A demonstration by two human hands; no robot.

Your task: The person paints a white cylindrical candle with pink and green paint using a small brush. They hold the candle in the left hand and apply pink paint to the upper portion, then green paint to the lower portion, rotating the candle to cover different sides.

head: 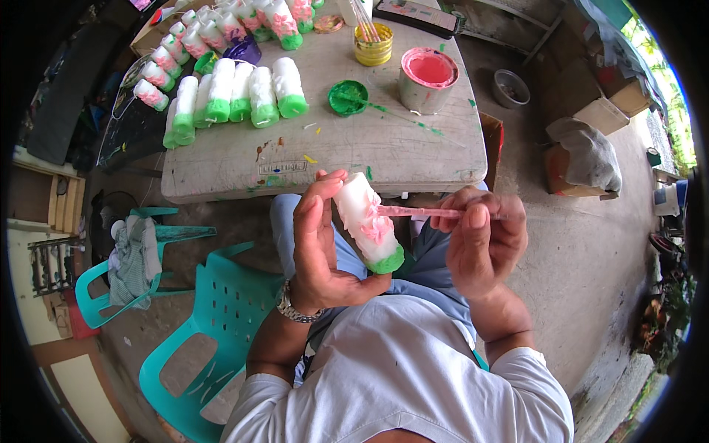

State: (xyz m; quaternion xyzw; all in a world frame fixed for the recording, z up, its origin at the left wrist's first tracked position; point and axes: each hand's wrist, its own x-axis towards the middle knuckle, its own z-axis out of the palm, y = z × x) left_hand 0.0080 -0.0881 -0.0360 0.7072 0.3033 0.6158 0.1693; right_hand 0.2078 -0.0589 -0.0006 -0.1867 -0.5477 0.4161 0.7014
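Observation:
My left hand [327, 249] holds a white pillar candle [360, 213] at a tilt, its top between fingertips and its green base by the thumb. Raised flower shapes on its side are partly pink. In my right hand [482, 238] is a slim paintbrush [421, 212] coated in pink, its tip touching the candle's relief. Beyond, on the table [221, 177], an open can of pink paint [429, 75] stands at the right. Left of it sits a small dish of green paint [348, 98] with a green-smeared stick across it. White candles with green bases [241, 91] stand in a group at the left.
Many pink-painted candles [194, 41] fill the table's far left, near a purple paint cup [242, 51]. A yellow pot [373, 47] holds several brushes, with a phone [418, 17] behind. Teal plastic chairs [238, 299] stand at my left. Cardboard boxes [573, 171] and a metal bowl [510, 88] are at right.

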